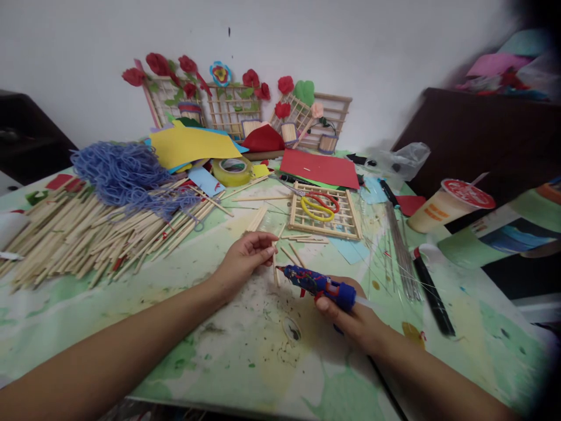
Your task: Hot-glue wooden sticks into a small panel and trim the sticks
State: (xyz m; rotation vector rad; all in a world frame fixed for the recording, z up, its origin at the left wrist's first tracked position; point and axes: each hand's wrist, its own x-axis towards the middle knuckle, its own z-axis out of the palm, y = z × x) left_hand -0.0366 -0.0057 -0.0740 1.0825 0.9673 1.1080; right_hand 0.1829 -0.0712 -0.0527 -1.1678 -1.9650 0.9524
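My left hand point(248, 257) pinches a short wooden stick point(275, 270) upright between thumb and fingers, near the middle of the table. Wrapped in my right hand point(346, 313) is a blue hot glue gun point(318, 285), whose nozzle points left and meets or nearly meets the stick. A clear glue stick pokes out of the gun's back end. Just beyond my hands lie several short cut sticks point(298, 254). Behind them a small wooden lattice point(325, 211) lies flat, with yellow-and-red-handled scissors point(318, 207) on top.
Left, many wooden sticks point(87, 234) lie under blue yarn point(120, 175). Paper sheets point(193, 146), tape point(232, 169) and flower-decorated lattices point(236, 108) are at the back. Right are thin wires point(401, 251), a black-handled tool point(432, 289), a drink cup point(449, 204) and a large bottle point(504, 225).
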